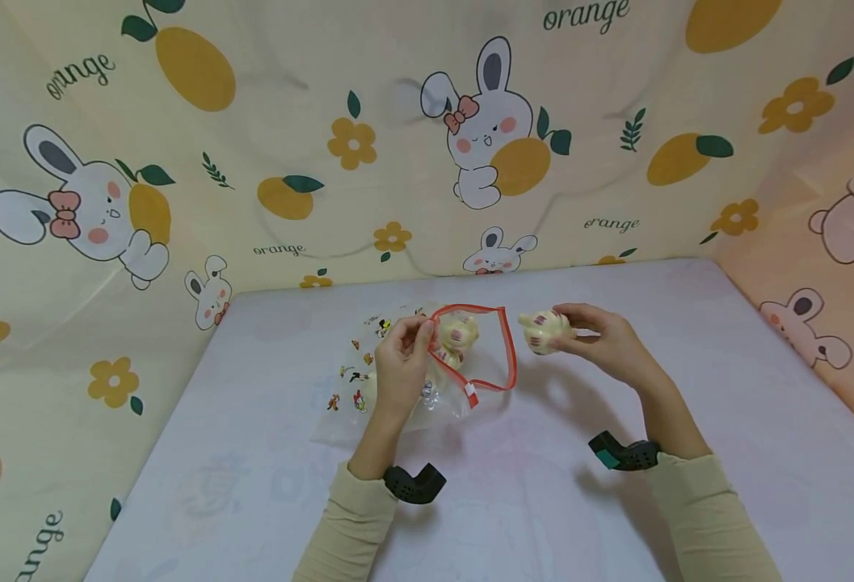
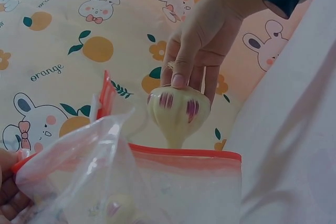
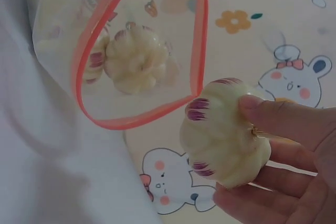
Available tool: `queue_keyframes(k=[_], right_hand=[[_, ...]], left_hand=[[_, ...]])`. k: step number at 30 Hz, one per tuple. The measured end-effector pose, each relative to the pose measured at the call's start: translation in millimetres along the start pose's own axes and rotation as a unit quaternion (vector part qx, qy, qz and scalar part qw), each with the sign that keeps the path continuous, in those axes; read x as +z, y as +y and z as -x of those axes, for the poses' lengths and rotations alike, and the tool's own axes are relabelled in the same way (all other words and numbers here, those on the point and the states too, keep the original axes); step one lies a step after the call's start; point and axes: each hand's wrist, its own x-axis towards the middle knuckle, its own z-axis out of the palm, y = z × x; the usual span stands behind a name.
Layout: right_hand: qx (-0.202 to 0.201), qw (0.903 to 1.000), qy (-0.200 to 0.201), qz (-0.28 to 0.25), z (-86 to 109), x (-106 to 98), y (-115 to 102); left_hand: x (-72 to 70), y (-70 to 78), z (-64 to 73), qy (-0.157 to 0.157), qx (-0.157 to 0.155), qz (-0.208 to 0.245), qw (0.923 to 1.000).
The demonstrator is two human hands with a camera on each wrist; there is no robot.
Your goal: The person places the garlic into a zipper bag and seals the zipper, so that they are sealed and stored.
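Observation:
My left hand (image 1: 400, 365) pinches the red zip edge of a clear plastic bag (image 1: 511, 356) printed with small cartoon figures. The bag's mouth gapes toward the right, its white slider hanging at the front corner. Inside lie several pale garlic bulbs (image 3: 137, 61) with purple streaks. To the right of the mouth, my right hand (image 1: 608, 343) holds another garlic bulb (image 1: 545, 331) between thumb and fingers, above the table. In the right wrist view this bulb (image 3: 226, 135) sits close by the red rim. The left wrist view shows its pointed end down, just beyond the bag's edge.
A white-covered table (image 1: 245, 453) lies under both hands. Behind it and along the sides hangs a cream cloth (image 1: 397, 186) with rabbits and oranges. Each wrist wears a black device (image 1: 415, 483).

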Motion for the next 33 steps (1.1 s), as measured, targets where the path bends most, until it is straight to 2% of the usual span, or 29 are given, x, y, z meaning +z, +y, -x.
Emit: queue_keyframes(k=[4, 11, 16, 23, 33], right_hand=[[-0.001, 1.0, -0.002, 0.008, 0.5, 0, -2], [-0.011, 0.9996, -0.003, -0.025, 1.3, 4, -4], [-0.009, 0.9995, 0.004, -0.031, 0.9, 7, -6], [0.0, 0.9993, 0.004, -0.037, 1.5, 8, -9], [-0.014, 0.9987, 0.008, -0.049, 5.2, 2, -14]], left_hand=[[-0.3, 0.4, 0.3, 0.0, 0.001, 0.004, 1.0], [0.7, -0.1, -0.1, 0.001, 0.025, 0.03, 0.9992], [0.4, -0.1, -0.3, 0.002, 0.03, 0.025, 0.9992], [-0.4, 0.8, -0.1, -0.001, 0.018, 0.016, 0.9997], [0.0, -0.2, -0.7, -0.002, 0.019, 0.017, 0.9997]])
